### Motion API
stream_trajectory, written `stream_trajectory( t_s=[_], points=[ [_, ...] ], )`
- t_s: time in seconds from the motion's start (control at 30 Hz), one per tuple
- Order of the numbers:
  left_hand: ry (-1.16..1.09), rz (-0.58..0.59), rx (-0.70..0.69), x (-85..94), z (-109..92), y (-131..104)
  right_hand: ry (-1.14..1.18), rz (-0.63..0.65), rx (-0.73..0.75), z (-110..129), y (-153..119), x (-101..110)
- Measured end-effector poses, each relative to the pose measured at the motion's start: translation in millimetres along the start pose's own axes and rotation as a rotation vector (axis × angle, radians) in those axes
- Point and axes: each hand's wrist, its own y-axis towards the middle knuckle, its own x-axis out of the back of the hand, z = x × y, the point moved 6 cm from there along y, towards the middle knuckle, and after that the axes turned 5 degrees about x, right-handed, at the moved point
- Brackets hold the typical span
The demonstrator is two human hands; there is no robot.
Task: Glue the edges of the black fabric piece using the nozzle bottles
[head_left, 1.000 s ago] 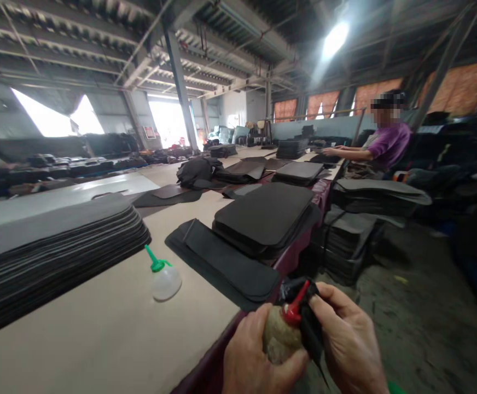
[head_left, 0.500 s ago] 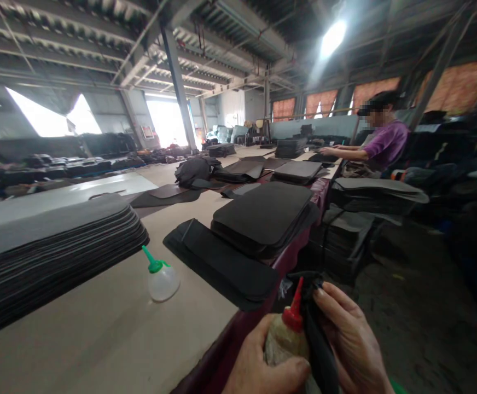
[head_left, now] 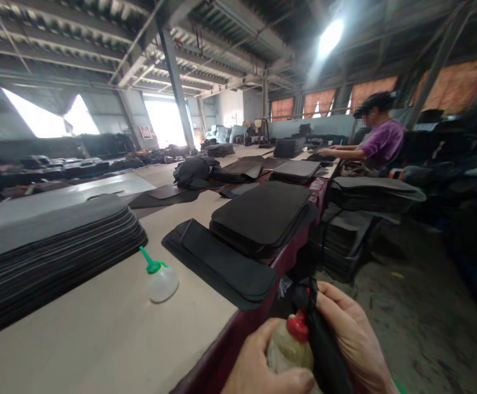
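Note:
My left hand (head_left: pixel 263 361) is closed round a squeeze bottle (head_left: pixel 285 347) with a yellowish, stained body and a red nozzle cap (head_left: pixel 298 326). Beside it, my right hand (head_left: pixel 347 331) grips a piece of black cloth (head_left: pixel 324 345) that hangs down between the hands. The cloth's upper end is wrapped round the red nozzle and covers most of its tip. Both hands are in front of the table's edge, at lower right. A second squeeze bottle (head_left: pixel 162 283), whitish with a green nozzle, stands tilted on the beige tabletop (head_left: pixel 111 334).
A tall stack of dark sheets (head_left: pixel 66 246) lies at left. Folded black pieces (head_left: pixel 226 262) and a stack of black panels (head_left: pixel 263 213) lie near the table's right edge. A co-worker in a purple top (head_left: pixel 382 142) works farther along. Bundled stacks (head_left: pixel 345 235) stand right of the table.
The black cloth has come over the red nozzle, which stood bare beside it before. My right hand has shifted slightly, and the bottle leans a little more toward it.

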Motion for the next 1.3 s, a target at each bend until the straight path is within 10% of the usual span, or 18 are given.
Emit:
stream_trajectory(
  t_s=[0.27,0.9,1.3],
  points=[
    [-0.437,0.248,-0.118,1.0,29,10,0.182,-0.010,-0.034,-4,-2,-6],
    [0.166,-0.184,-0.238,14.3,-1,-3,-0.030,0.075,0.073,11,2,12],
    [-0.042,-0.062,-0.249,12.5,8,1,0.120,0.065,-0.015,1,-5,1]
  ],
)
